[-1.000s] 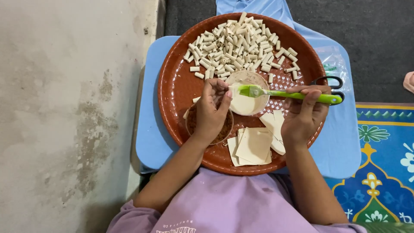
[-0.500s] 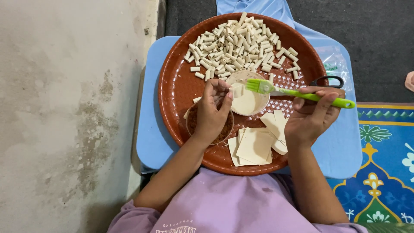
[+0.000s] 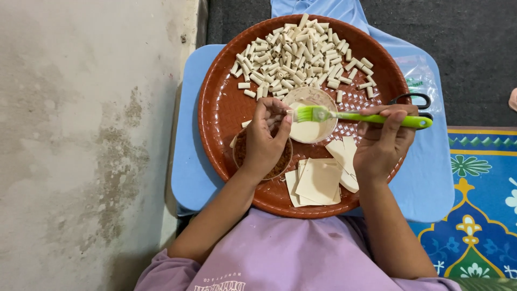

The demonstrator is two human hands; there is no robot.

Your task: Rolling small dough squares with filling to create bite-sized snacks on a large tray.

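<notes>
A round brown woven tray [image 3: 221, 116] lies on a light blue surface. My right hand [image 3: 383, 141] holds a green pastry brush [image 3: 366, 116] by its handle, bristles over a small clear bowl of pale liquid [image 3: 312, 129]. My left hand [image 3: 266, 141] pinches a small rolled piece next to the bristles, above a cup of brown filling [image 3: 280, 164] that it partly hides. A heap of small pale rolls [image 3: 301, 54] fills the tray's far half. A stack of square wrappers [image 3: 319, 182] lies at the near side.
Black-handled scissors [image 3: 414, 99] and a clear plastic bag [image 3: 417, 73] lie at the tray's right edge. Bare concrete floor [image 3: 81, 134] is on the left, a dark mat [image 3: 474, 43] beyond and a blue patterned rug [image 3: 482, 199] on the right.
The brush lifted out of the bowl and its bristles came left to my left hand's fingertips. My left hand rose a little from the filling cup with the small piece.
</notes>
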